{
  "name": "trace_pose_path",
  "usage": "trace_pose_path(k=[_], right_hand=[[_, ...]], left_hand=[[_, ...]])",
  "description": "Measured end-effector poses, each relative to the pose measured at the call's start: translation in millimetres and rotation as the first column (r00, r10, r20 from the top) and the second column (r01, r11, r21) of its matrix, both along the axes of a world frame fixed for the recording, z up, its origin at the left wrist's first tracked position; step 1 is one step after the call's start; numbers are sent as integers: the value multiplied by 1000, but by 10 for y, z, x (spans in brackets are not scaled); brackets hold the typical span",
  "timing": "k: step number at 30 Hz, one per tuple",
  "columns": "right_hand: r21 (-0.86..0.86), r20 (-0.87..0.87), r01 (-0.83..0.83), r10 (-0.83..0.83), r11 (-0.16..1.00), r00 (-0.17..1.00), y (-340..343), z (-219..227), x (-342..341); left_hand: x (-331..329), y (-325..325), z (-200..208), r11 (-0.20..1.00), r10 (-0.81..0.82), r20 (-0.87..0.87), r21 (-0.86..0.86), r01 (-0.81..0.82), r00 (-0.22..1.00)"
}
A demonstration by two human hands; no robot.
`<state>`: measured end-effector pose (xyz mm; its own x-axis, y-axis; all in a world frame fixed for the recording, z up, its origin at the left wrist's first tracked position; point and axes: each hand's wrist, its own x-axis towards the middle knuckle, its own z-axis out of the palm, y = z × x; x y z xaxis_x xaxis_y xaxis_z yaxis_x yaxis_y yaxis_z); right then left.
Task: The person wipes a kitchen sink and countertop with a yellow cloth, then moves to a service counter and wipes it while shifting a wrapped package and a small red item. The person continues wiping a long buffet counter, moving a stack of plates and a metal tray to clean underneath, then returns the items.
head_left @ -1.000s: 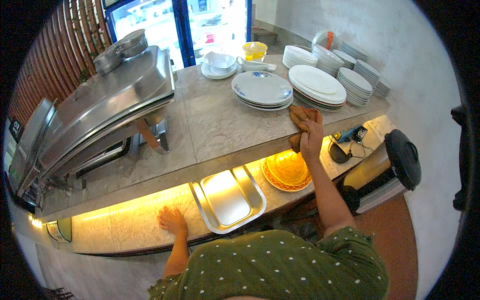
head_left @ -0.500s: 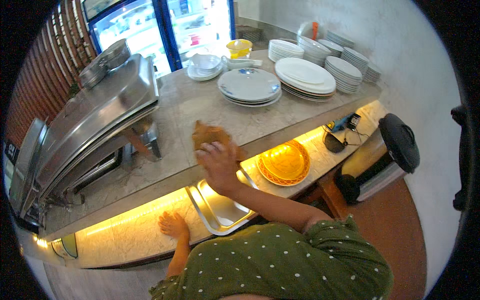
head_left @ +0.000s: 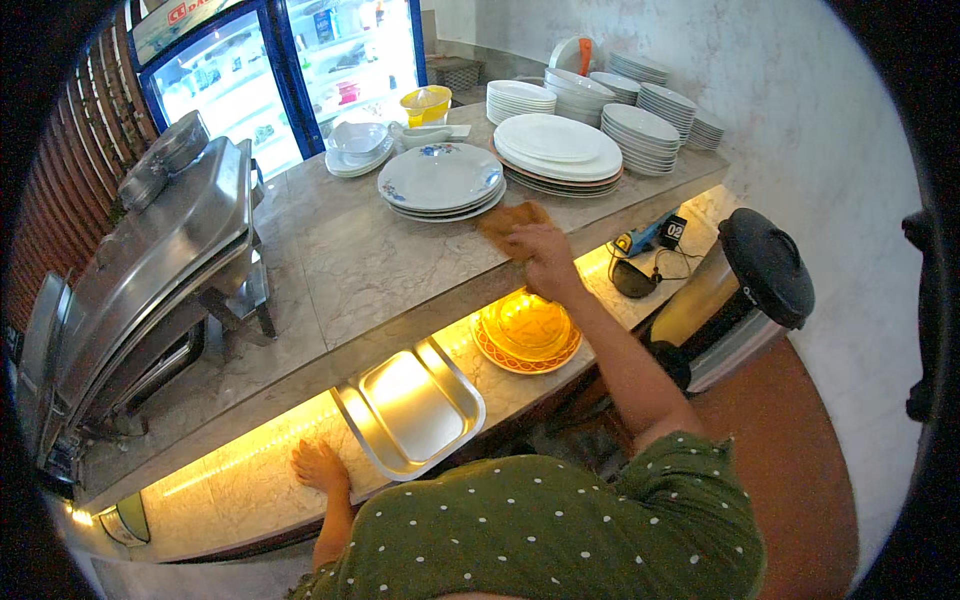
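Observation:
My right hand (head_left: 547, 258) presses a brown cloth (head_left: 512, 228) onto the upper marble counter (head_left: 340, 270), close to its front edge. Just beyond the cloth stands a stack of white plates with blue flowers (head_left: 440, 178), and behind that to the right is a stack topped by white oval platters (head_left: 565, 140). My left hand (head_left: 320, 467) lies on the lit lower shelf (head_left: 230, 490), fingers spread and holding nothing. Beside it, to the right, is a rectangular steel pan (head_left: 415, 410).
A steel chafing dish (head_left: 150, 240) fills the left of the counter. Bowls (head_left: 360, 140), a yellow tub (head_left: 427, 105) and more plate stacks (head_left: 640, 140) stand farther back. On the lower shelf are orange plates (head_left: 527, 335), a corded device (head_left: 635, 278) and a black-lidded dispenser (head_left: 745, 290).
My right hand has carried the cloth rightward along the counter, to beside the flowered plates. My left hand stays on the lower shelf. The whole view has shifted somewhat.

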<state>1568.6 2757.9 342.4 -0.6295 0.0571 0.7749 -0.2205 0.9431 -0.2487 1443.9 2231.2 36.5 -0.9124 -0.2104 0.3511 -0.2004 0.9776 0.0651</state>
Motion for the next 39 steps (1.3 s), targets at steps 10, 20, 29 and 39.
trace_pose_path(k=[10,20,29,39], right_hand=[[30,-141,598,-589,801,796,298,-56,34],[146,417,-11,-52,989,907,-2045,119,-398],[164,679,-151,0,975,735,-2496,379,-1746],[263,709,-59,-151,963,689,-2182,158,-3303]], left_hand=[[13,16,100,999,-2,36,54,0,999],[31,58,98,999,3,-38,42,-1,999],[41,-18,55,983,-47,-72,174,59,996],[22,-59,29,971,-91,-97,214,110,991]])
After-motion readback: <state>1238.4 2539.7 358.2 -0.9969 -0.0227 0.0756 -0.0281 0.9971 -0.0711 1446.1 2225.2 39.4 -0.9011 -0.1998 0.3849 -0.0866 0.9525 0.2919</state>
